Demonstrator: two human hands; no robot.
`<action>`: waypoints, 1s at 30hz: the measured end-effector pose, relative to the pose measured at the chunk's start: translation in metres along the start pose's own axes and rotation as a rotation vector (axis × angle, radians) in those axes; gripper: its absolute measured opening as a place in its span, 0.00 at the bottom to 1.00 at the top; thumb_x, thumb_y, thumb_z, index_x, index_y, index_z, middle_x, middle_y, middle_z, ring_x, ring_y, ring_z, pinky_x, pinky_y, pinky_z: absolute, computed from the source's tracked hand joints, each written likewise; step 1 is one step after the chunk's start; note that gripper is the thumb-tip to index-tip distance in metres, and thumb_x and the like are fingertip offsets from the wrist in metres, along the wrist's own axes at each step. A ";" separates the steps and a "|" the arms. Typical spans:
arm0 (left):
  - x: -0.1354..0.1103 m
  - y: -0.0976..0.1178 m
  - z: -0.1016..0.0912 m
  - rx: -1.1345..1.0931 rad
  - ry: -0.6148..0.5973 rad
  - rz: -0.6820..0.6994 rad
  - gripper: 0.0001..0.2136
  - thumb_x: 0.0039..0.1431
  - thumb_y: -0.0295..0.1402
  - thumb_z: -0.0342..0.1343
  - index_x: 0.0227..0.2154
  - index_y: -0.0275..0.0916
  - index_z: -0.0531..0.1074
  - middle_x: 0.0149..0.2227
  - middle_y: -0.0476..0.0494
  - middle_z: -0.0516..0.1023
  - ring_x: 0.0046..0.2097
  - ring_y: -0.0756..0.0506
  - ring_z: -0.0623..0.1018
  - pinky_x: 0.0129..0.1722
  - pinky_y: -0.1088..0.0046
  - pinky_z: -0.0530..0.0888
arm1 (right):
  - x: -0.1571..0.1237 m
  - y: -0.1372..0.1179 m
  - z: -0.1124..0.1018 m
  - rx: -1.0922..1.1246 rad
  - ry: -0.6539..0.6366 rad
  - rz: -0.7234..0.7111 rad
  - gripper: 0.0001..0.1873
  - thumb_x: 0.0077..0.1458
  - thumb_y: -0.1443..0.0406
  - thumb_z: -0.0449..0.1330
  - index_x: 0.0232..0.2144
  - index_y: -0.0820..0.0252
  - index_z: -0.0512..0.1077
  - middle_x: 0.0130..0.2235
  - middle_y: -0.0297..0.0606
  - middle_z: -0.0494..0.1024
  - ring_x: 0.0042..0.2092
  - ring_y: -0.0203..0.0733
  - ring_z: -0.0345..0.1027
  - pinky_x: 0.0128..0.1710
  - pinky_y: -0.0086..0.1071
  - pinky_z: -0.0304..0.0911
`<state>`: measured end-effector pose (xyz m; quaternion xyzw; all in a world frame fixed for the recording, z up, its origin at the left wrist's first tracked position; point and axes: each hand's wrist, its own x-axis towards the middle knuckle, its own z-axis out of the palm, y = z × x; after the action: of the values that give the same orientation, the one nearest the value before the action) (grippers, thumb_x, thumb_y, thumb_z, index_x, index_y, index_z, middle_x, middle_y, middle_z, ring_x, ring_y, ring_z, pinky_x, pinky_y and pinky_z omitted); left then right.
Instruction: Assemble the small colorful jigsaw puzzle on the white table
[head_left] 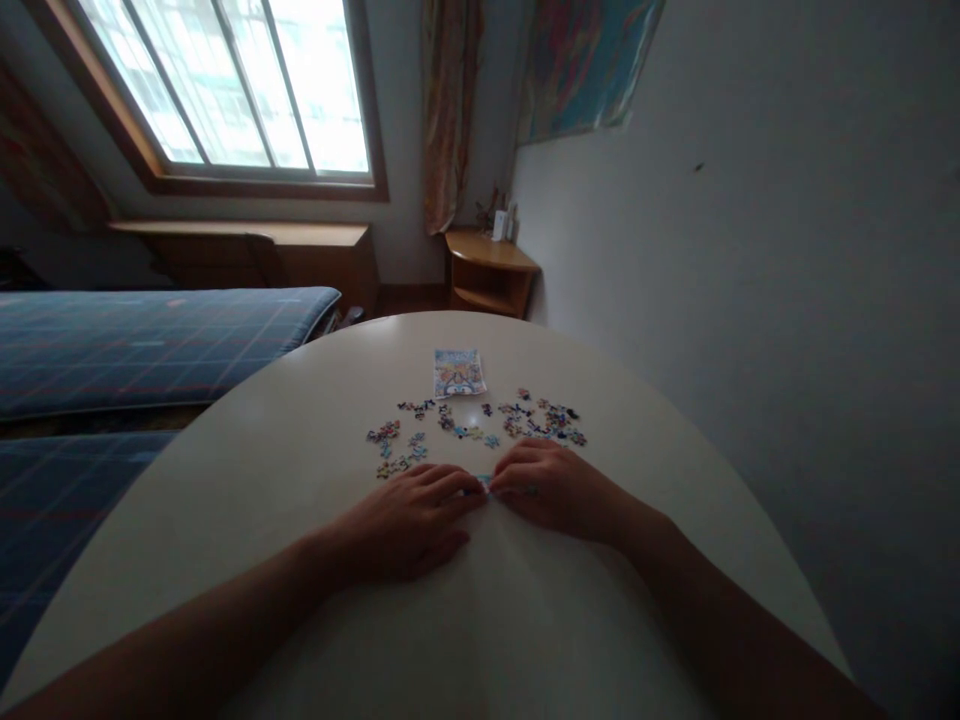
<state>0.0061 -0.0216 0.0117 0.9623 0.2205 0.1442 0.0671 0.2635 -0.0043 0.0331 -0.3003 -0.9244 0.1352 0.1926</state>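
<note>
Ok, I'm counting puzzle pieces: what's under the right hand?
A bit of what looks like a pale-blue puzzle piece shows in the gap between the right hand and left hand. Anything else beneath the right hand is covered, so I can't count it.

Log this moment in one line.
left hand: at light-blue puzzle piece | right hand: at same piece | beyond hands: scattered puzzle pieces, picture sheet | surface: white table

white rounded table (262,430) | small printed picture (459,373) toward far edge | loose jigsaw pieces (491,441) nearer, in left, middle and right groups
</note>
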 end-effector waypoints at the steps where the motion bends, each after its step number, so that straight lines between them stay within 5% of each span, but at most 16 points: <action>1: 0.000 0.000 0.000 0.001 0.006 0.003 0.19 0.66 0.33 0.50 0.59 0.39 0.64 0.55 0.38 0.73 0.56 0.40 0.72 0.55 0.59 0.71 | -0.001 0.002 -0.002 -0.006 0.003 0.020 0.06 0.57 0.68 0.63 0.37 0.56 0.79 0.40 0.38 0.82 0.42 0.41 0.74 0.48 0.37 0.66; 13: -0.001 -0.001 0.002 0.082 0.056 -0.039 0.15 0.66 0.31 0.49 0.54 0.38 0.68 0.55 0.39 0.74 0.54 0.40 0.73 0.54 0.58 0.72 | -0.004 0.020 0.001 -0.034 0.084 0.154 0.09 0.62 0.66 0.58 0.40 0.57 0.79 0.41 0.41 0.82 0.44 0.42 0.75 0.48 0.37 0.66; 20: 0.000 0.000 0.002 0.066 0.074 -0.058 0.16 0.66 0.30 0.50 0.56 0.38 0.66 0.55 0.38 0.72 0.55 0.39 0.72 0.55 0.58 0.72 | -0.016 0.041 -0.021 -0.206 0.353 0.638 0.11 0.59 0.67 0.56 0.41 0.61 0.77 0.40 0.43 0.81 0.40 0.45 0.74 0.45 0.38 0.66; 24: -0.001 -0.001 0.003 0.091 0.073 -0.068 0.14 0.67 0.31 0.49 0.54 0.37 0.68 0.56 0.37 0.72 0.55 0.39 0.72 0.55 0.57 0.73 | -0.023 0.046 -0.031 -0.238 0.293 0.792 0.10 0.57 0.66 0.57 0.38 0.60 0.78 0.38 0.41 0.82 0.38 0.44 0.74 0.40 0.36 0.64; 30: -0.002 -0.002 0.006 0.104 0.073 -0.105 0.15 0.67 0.31 0.49 0.54 0.39 0.67 0.55 0.38 0.73 0.55 0.39 0.72 0.53 0.55 0.73 | -0.022 0.032 -0.036 -0.216 0.049 0.798 0.08 0.54 0.61 0.61 0.32 0.56 0.80 0.33 0.38 0.81 0.33 0.41 0.72 0.32 0.33 0.61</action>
<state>0.0054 -0.0212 0.0052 0.9457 0.2803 0.1640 0.0165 0.3120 0.0123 0.0470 -0.6565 -0.7396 0.0944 0.1143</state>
